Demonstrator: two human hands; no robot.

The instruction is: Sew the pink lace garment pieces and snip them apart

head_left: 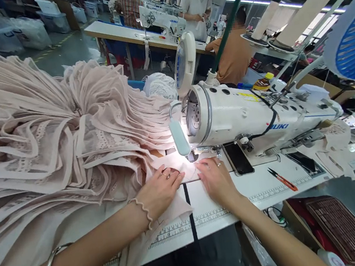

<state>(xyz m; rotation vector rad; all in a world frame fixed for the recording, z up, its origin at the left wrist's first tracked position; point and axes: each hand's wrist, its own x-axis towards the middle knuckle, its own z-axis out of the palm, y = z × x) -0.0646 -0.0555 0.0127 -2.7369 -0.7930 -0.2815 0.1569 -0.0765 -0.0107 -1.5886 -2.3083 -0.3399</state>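
Observation:
A pale pink fabric piece [184,166] lies under the lit needle area of a white sewing machine [227,110]. My left hand [162,187] rests on this fabric left of the needle, fingers stretched out and lying flat. On the other side, my right hand [215,181] has its bent fingertips and thumb closed at the fabric's right edge. A small pale green lamp [179,137] hangs in front of the machine head and hides part of the needle. Left of the machine, a large heap of pink lace-trimmed fabric pieces [98,131] spreads over the table.
A phone [238,158] lies beside the machine base. Orange-handled thread snips [282,179] rest on the white table [259,198], which has printed ruler marks. A blue fan [352,38] stands at right, a brown woven seat [344,228] below. Several people work at machines behind.

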